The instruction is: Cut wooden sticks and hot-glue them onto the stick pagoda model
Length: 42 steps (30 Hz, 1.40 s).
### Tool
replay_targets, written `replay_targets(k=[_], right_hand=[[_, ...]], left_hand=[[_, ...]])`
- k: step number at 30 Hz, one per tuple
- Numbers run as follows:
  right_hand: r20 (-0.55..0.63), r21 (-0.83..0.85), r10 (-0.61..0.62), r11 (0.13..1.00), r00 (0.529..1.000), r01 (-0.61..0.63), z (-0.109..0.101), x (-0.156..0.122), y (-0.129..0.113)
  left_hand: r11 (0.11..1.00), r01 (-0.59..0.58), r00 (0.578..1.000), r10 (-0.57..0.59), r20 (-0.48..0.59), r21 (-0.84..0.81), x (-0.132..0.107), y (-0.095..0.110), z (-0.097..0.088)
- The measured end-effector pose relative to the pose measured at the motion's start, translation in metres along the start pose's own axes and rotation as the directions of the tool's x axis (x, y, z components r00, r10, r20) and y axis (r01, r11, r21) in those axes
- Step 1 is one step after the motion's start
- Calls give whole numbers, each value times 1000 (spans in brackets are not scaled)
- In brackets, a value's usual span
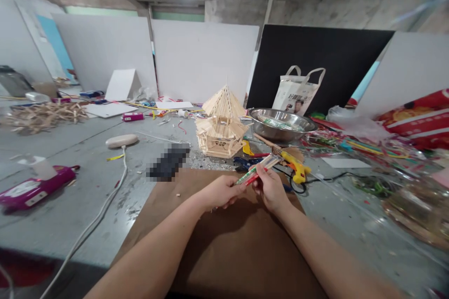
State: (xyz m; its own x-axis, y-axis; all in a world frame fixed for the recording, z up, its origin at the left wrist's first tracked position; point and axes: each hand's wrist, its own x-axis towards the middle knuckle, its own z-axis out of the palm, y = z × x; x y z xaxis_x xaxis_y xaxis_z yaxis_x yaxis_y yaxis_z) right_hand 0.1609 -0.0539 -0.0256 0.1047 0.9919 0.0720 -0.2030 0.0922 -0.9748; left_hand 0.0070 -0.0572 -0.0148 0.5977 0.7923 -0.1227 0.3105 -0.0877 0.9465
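My left hand (224, 191) and my right hand (269, 186) are both closed on a small bundle of wrapped chopsticks (251, 175) with red and green print. The left fingers grip its lower end and the right fingers its middle. Pale sticks show at the far end, which points up and to the right. Below the hands lies a brown paper sheet (231, 247). A pavilion model (221, 138) built of pale wooden sticks stands just beyond. To the right of the bundle lies a yellow glue gun (297, 168); dark-handled pliers (243, 163) are behind it.
A metal basin (257, 127) of wrapped sticks stands behind right, before a white tote bag (293, 93). A pixelated dark object (168, 162) lies left of the paper. Farther left are a purple power strip (33, 189), a white cord (115, 191) and a stick pile (45, 114).
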Motion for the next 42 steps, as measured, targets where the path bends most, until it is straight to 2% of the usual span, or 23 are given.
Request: replay_targets(k=[7,9,11,14,24,29,33,35,38,42], right_hand=[[-95,78,-19,997,995,26,-9,10,4],[-107,91,-34,995,994,44,-13,13,3],[-120,102,-46,993,992,58,-16,15,1],[-136,113,-50,991,989,65,-17,17,-1],[-15,91,83,992,996,-82,-5,8,6],[118,53,156,985,981,-163,6,-5,10],[146,40,179,982,973,-186,9,-7,8],[118,59,170,982,978,-178,6,-3,6],[9,124,125,984,992,-125,-3,6,2],[-152,173,60,984,987,-33,-21,20,-3]], left_hand=[[989,33,995,-20,-94,142,5,-10,-7],[975,-7,982,49,-183,224,8,-13,-9],[941,-36,948,138,-287,336,11,-15,-10],[898,-25,911,201,-359,439,14,-16,-11],[863,-50,865,289,-410,503,11,-15,-3],[847,-94,861,332,-385,523,11,-19,0],[842,-116,860,351,-370,528,12,-19,1],[832,-102,859,350,-373,546,13,-19,1],[798,-50,867,333,-370,600,13,-19,0],[752,46,901,254,-352,658,12,-18,-4]])
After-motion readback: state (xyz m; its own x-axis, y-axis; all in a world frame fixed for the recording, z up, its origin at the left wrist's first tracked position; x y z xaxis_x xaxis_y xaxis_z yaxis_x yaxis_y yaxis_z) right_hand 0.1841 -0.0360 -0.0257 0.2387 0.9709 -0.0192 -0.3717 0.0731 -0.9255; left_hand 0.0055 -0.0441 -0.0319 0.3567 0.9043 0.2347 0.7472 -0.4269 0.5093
